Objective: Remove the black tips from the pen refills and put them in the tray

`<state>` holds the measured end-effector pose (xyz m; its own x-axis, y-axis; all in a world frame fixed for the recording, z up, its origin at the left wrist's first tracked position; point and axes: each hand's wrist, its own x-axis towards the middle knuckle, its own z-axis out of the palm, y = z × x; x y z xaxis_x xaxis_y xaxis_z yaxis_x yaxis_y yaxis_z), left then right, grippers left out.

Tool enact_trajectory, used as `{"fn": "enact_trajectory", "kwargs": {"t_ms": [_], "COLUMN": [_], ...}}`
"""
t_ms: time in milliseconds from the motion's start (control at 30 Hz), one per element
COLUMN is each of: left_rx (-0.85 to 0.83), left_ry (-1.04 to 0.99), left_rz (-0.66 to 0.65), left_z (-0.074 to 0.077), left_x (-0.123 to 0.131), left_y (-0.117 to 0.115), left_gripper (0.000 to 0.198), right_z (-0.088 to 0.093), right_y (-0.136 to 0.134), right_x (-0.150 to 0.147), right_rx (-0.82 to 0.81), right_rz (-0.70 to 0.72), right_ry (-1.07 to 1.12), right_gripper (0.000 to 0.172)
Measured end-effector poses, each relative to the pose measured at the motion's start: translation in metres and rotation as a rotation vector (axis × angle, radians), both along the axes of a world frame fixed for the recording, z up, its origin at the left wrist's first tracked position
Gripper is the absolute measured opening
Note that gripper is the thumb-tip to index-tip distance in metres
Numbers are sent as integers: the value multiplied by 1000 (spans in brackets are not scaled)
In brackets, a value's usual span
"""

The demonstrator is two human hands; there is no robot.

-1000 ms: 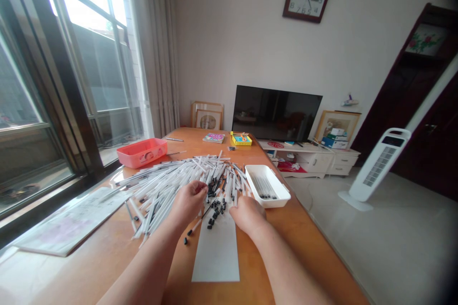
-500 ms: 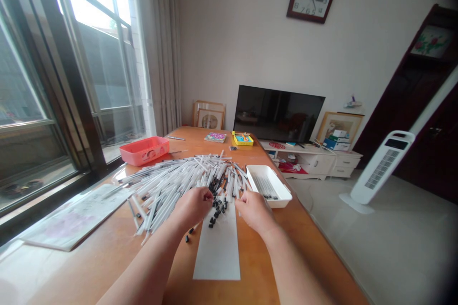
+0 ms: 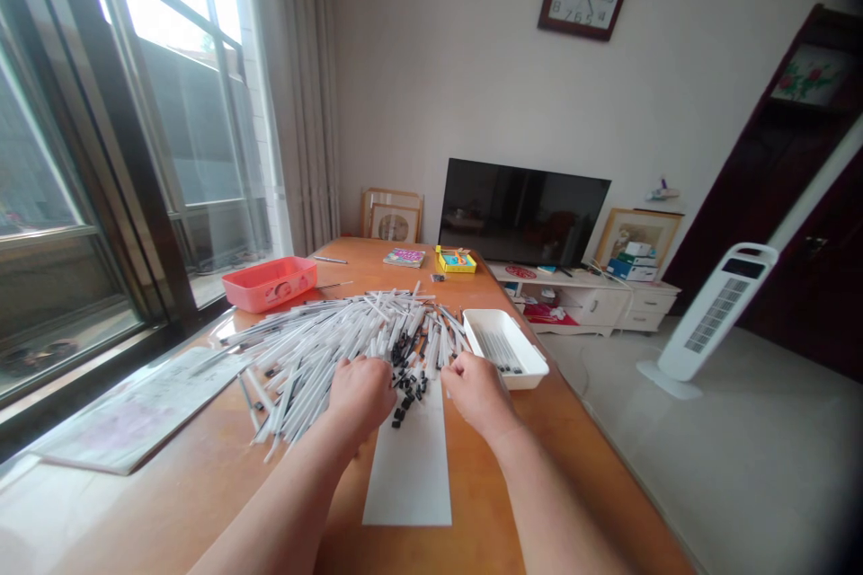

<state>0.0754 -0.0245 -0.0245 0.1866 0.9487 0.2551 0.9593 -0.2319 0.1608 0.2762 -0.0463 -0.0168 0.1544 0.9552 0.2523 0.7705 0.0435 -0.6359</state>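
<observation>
My left hand (image 3: 362, 391) is closed, back upward, at the near edge of a heap of thin whitish plastic tubes (image 3: 316, 350). Its fingertips are hidden, so what it holds cannot be made out. Small black caps (image 3: 408, 400) lie scattered just to its right, partly on a white paper strip (image 3: 408, 485). My right hand (image 3: 475, 384) is closed in a pinch beside the strip's right edge. Anything between its fingers is too small to name. Close to the right hand stands a white tray (image 3: 536, 368), where several clear tubes with black ends lie side by side.
A red plastic box (image 3: 270, 283) stands behind the heap at the left. A flat printed booklet (image 3: 135, 418) lies on the wooden table (image 3: 559, 485) by the window. Farther back are a yellow box (image 3: 456, 261) and a colourful book (image 3: 404, 258).
My left hand has turned over slightly and shifted a little left, its fingers now out of sight. The right hand has stayed in nearly the same place, with its fingers curled.
</observation>
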Motion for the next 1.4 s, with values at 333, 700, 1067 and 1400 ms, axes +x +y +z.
{"fn": "enact_trajectory", "kwargs": {"t_ms": [333, 700, 1067, 1400], "left_rx": [18, -72, -213, -169], "left_ry": [-26, -280, -335, -347], "left_rz": [-3, -98, -188, -251], "left_z": [2, 17, 26, 28], "left_x": [1, -1, 6, 8], "left_y": [3, -1, -10, -16], "left_gripper": [14, 18, 23, 21], "right_z": [-5, 3, 0, 3], "right_y": [8, 7, 12, 8], "right_x": [-1, -1, -1, -2], "right_rx": [-31, -25, 144, 132], "right_rz": [95, 151, 76, 102], "right_ry": [495, 1076, 1195, 1175], "right_gripper": [21, 36, 29, 29]}}
